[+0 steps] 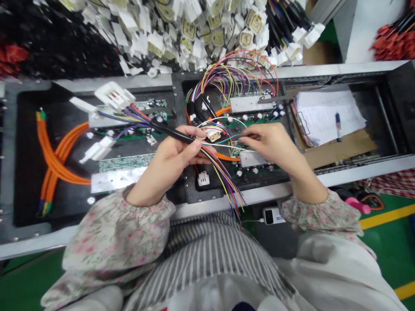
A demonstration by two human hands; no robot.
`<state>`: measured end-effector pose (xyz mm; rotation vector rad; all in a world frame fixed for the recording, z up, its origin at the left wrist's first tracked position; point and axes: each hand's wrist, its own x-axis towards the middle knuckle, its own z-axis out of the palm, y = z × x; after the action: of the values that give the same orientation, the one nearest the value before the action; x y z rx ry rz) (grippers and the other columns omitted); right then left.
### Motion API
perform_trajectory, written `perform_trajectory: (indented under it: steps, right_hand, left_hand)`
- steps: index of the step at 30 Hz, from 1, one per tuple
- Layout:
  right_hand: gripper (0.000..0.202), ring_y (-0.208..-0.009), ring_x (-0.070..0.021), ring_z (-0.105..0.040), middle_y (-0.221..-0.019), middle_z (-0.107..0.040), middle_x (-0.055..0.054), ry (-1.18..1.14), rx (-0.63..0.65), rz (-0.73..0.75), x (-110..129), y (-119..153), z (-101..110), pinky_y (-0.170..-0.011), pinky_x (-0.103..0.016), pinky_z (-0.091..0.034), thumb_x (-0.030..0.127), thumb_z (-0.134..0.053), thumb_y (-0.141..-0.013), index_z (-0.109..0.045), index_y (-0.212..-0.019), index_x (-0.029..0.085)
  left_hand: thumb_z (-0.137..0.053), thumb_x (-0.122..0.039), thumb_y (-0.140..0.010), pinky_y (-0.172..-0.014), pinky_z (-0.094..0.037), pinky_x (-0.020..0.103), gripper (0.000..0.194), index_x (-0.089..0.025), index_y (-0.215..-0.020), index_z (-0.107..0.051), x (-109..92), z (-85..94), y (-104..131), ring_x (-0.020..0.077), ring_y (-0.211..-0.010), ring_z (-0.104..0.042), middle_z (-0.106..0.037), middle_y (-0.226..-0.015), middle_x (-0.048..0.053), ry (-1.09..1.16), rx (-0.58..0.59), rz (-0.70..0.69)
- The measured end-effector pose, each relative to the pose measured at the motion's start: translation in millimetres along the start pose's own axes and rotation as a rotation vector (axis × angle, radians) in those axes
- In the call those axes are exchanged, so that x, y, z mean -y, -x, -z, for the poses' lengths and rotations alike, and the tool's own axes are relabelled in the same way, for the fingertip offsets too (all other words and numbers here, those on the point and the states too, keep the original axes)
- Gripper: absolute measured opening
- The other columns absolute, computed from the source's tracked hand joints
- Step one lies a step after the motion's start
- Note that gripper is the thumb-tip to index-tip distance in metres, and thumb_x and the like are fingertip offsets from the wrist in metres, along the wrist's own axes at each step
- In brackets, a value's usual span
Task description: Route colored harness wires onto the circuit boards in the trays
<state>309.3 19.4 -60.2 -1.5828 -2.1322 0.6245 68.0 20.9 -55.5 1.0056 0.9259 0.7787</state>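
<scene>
My left hand (177, 153) is closed around the black sleeve of a wire harness (168, 131). White plug connectors (113, 96) hang from the harness's left end, and loose coloured wires (227, 181) fan out downward from its right end. With thumb and fingers pinched together, my right hand (264, 140) holds thin wires from the same harness, a green one (228, 139) and seemingly a white one; the fingertips partly hide their ends. Below and behind the hands lie green circuit boards with metal plates (248, 103), wired with a bundle of coloured leads (223, 75).
Thick orange cables (48, 160) loop at the left of the black tray (26, 99). At the right are a clipboard with papers (327, 112) and a pen (338, 125). Piles of white connectors (194, 30) line the back edge. A white device (272, 215) sits below the front rail.
</scene>
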Motion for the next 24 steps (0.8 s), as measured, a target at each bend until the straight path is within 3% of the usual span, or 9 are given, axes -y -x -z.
perform_trajectory:
  steps: [3, 6, 8, 11, 15, 24]
  right_hand:
    - [0.016, -0.063, -0.0148, -0.057, -0.073, -0.067, -0.003, 0.009, 0.000, 0.069, 7, 11, 11, -0.059, -0.028, -0.041, 0.031, -0.063, -0.086, -0.066, -0.079, 0.018]
    - [0.015, -0.066, -0.0160, -0.057, -0.073, -0.064, -0.005, 0.187, 0.033, 0.165, 7, 20, 20, -0.061, -0.029, -0.041, 0.022, -0.057, -0.088, -0.062, -0.075, 0.017]
    - [0.014, -0.068, -0.0167, -0.059, -0.073, -0.063, -0.005, 0.244, -0.101, 0.072, 2, 22, 24, -0.063, -0.030, -0.042, 0.019, -0.055, -0.088, -0.060, -0.075, 0.018]
    - [0.007, -0.066, -0.0150, -0.061, -0.071, -0.064, -0.001, 0.003, -0.293, -0.097, -6, 21, 23, -0.062, -0.029, -0.046, 0.021, -0.058, -0.085, -0.059, -0.077, 0.020]
    - [0.005, -0.062, -0.0127, -0.063, -0.068, -0.066, 0.002, -0.259, -0.249, -0.153, -12, 16, 10, -0.060, -0.026, -0.050, 0.020, -0.064, -0.076, -0.060, -0.073, 0.020]
    - [0.006, -0.063, -0.0118, -0.064, -0.069, -0.067, 0.001, -0.251, -0.250, -0.141, -17, 15, -2, -0.062, -0.025, -0.051, 0.022, -0.063, -0.076, -0.061, -0.072, 0.019]
  left_hand:
    - [-0.066, -0.034, -0.085, -0.070, -0.063, 0.029, 0.023, -0.018, -0.097, -0.055, 1, -1.2, -3, 0.0146, -0.072, -0.072, -0.072, -0.084, 0.003, 0.046, -0.026, -0.004]
    - [-0.066, -0.032, -0.085, -0.071, -0.063, 0.027, 0.019, -0.019, -0.096, -0.057, 0, -5.1, -2, 0.0143, -0.075, -0.072, -0.072, -0.083, 0.002, 0.036, -0.061, -0.003]
    - [-0.066, -0.027, -0.085, -0.077, -0.063, 0.028, 0.015, -0.019, -0.096, -0.060, -1, -8.3, -1, 0.0158, -0.084, -0.073, -0.072, -0.087, 0.003, 0.011, -0.061, 0.004]
    - [-0.063, -0.021, -0.085, -0.082, -0.062, 0.028, 0.011, -0.018, -0.096, -0.064, 1, -12.0, 0, 0.0155, -0.091, -0.072, -0.071, -0.098, 0.004, -0.002, -0.072, -0.014]
    - [-0.062, -0.026, -0.086, -0.075, -0.063, 0.025, 0.016, -0.017, -0.099, -0.065, 6, -12.8, -5, 0.0121, -0.080, -0.072, -0.072, -0.089, 0.002, 0.006, -0.159, -0.051]
    - [-0.065, -0.032, -0.085, -0.069, -0.063, 0.024, 0.024, -0.018, -0.104, -0.065, 13, -13.6, -10, 0.0118, -0.074, -0.071, -0.071, -0.079, 0.001, -0.041, -0.252, -0.107]
